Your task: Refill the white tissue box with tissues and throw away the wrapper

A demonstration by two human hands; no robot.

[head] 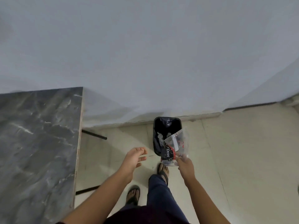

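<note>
My right hand [185, 164] pinches the wrapper [175, 147] by its lower edge, fingers closed on the plastic. The wrapper is clear film with red and black print (the word "Dove" reads sideways on a dark patch) and a white label near its top. It hangs in front of the bin's near rim, its upper part overlapping the bin's opening; I cannot tell whether film and rim touch.

The bin [167, 125] is small, lined with a black bag, and stands on the floor against the base of the wall. A few pale crumpled scraps lie inside it, on its left side.

My left hand [135, 158] is empty, left of the bin and a little nearer to me than its rim. The fingers are loosely spread and slightly curled, palm turned toward the bin, touching nothing.

Nearer to me than the bin: my feet in sandals on the pale tiled floor [242, 151], one foot [163, 171] just below the wrapper, the other [133, 195] further back and left.

Well left of the bin, a dark grey marble-patterned tabletop [37, 143] fills that side of the view, black legs showing beneath its edge.

The white tissue box is out of view.
</note>
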